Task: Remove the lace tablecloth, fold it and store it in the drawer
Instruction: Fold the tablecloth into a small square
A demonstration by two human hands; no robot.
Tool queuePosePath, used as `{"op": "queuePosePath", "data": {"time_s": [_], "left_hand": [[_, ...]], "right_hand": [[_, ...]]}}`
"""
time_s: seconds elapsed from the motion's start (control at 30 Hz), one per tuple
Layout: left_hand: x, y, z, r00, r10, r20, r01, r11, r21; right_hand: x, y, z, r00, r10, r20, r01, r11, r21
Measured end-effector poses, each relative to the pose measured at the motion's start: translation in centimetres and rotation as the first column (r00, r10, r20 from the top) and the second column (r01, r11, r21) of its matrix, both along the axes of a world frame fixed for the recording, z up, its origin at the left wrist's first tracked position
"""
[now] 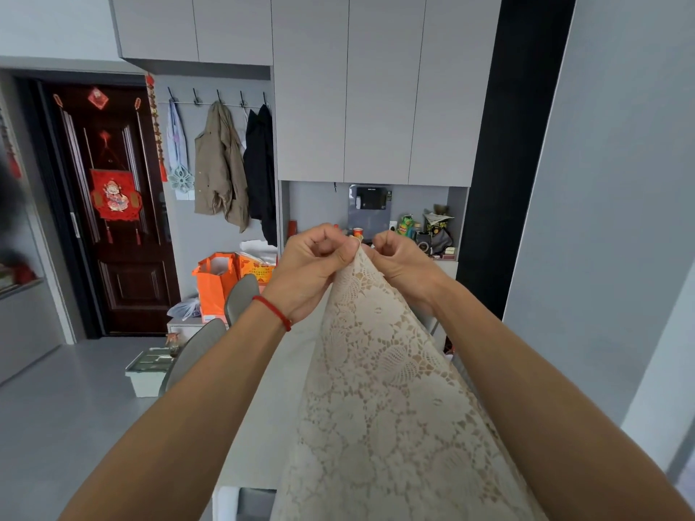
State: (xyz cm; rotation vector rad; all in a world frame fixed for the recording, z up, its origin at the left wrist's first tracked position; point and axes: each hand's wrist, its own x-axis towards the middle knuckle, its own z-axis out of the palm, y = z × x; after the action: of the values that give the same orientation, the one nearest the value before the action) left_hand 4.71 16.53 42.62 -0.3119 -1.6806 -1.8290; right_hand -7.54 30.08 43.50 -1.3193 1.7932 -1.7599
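The cream lace tablecloth (pixel 383 400) hangs doubled from my two hands, raised in front of me above the white table (pixel 270 408). My left hand (pixel 314 265), with a red string at the wrist, pinches the top edge of the cloth. Right beside it, my right hand (pixel 400 263) pinches the same top edge, the two hands almost touching. The cloth falls toward me in a widening drape and covers the right part of the table. No drawer can be seen from here.
Two grey chairs (pixel 195 355) stand along the table's left side. Orange bags (pixel 216 283) and a white box (pixel 146 374) sit on the floor beyond. A tall cabinet with a cluttered niche (pixel 432 227) faces me. Coats hang by the dark red door (pixel 116 204).
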Motion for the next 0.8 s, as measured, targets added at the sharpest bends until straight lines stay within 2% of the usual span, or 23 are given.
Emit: {"op": "queuePosePath", "data": {"time_s": [0.07, 0.13, 0.23, 0.27, 0.37, 0.5, 0.7, 0.8], "left_hand": [[-0.3, -0.2, 0.1, 0.999, 0.050, -0.018, -0.051, 0.998, -0.022], [-0.5, -0.6, 0.3, 0.988, 0.150, -0.048, -0.151, 0.988, -0.013], [-0.5, -2.2, 0.6, 0.956, 0.288, -0.057, -0.289, 0.957, -0.008], [-0.3, -2.9, 0.7, 0.945, 0.320, -0.060, -0.322, 0.947, -0.013], [0.7, -4.8, 1.1, 0.925, 0.375, -0.066, -0.377, 0.926, -0.016], [2.1, -6.4, 1.6, 0.906, 0.420, -0.046, -0.421, 0.907, -0.008], [3.5, -7.5, 2.7, 0.884, 0.455, -0.103, -0.460, 0.888, -0.020], [4.2, -8.1, 2.9, 0.872, 0.474, -0.121, -0.483, 0.874, -0.058]], "right_hand": [[0.1, 0.3, 0.1, 0.998, -0.051, -0.021, 0.052, 0.998, 0.044], [0.3, 0.5, 0.3, 0.996, -0.080, -0.040, 0.086, 0.980, 0.180], [-0.1, 2.3, -0.1, 0.997, 0.041, 0.058, -0.058, 0.941, 0.335], [-0.4, 3.3, -0.6, 0.997, 0.040, 0.062, -0.060, 0.926, 0.372], [-1.5, 6.6, -3.2, 0.999, -0.026, -0.029, 0.036, 0.881, 0.471], [-3.4, 9.5, -7.6, 0.994, -0.048, -0.102, 0.089, 0.886, 0.455], [-4.1, 9.5, -11.9, 0.970, -0.165, -0.180, 0.204, 0.952, 0.229], [-4.0, 8.6, -13.4, 0.946, -0.192, -0.263, 0.248, 0.948, 0.200]]}}
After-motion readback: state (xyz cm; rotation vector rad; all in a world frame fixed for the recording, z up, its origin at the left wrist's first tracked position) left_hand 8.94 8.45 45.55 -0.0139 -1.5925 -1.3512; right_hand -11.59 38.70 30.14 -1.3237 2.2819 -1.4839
